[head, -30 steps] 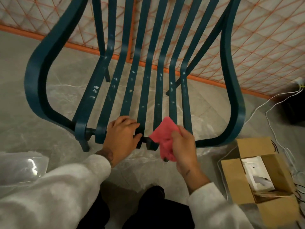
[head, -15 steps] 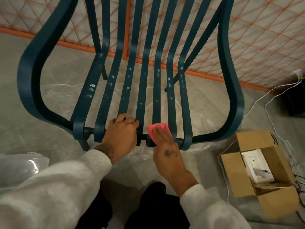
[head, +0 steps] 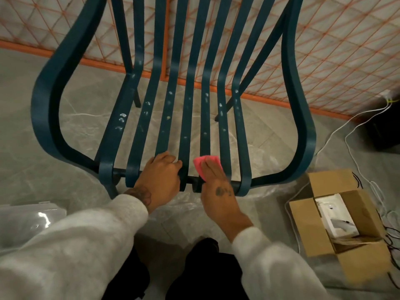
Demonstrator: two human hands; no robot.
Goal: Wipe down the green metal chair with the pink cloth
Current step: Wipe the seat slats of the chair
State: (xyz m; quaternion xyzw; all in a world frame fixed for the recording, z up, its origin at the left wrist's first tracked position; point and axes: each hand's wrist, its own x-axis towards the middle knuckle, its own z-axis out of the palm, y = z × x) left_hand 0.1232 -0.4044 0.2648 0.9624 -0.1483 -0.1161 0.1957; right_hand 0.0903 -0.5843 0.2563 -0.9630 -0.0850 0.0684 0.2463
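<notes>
The green metal chair (head: 112, 135) stands in front of me, its slatted seat dotted with pale spots. My left hand (head: 161, 174) grips the front end of a middle seat slat. My right hand (head: 218, 187) lies flat, fingers together, pressing the pink cloth (head: 202, 162) onto the front of a slat just right of the middle. Only the far edge of the cloth shows past my fingers.
An open cardboard box (head: 303, 215) with white contents sits on the floor at the right, with white cables (head: 337, 131) running past it. A clear plastic lid (head: 23, 217) lies at the left. An orange mesh fence (head: 324, 50) stands behind the chair.
My right hand went from holding the bunched cloth up in front of the seat to pressing it flat on a slat. The left hand kept its grip.
</notes>
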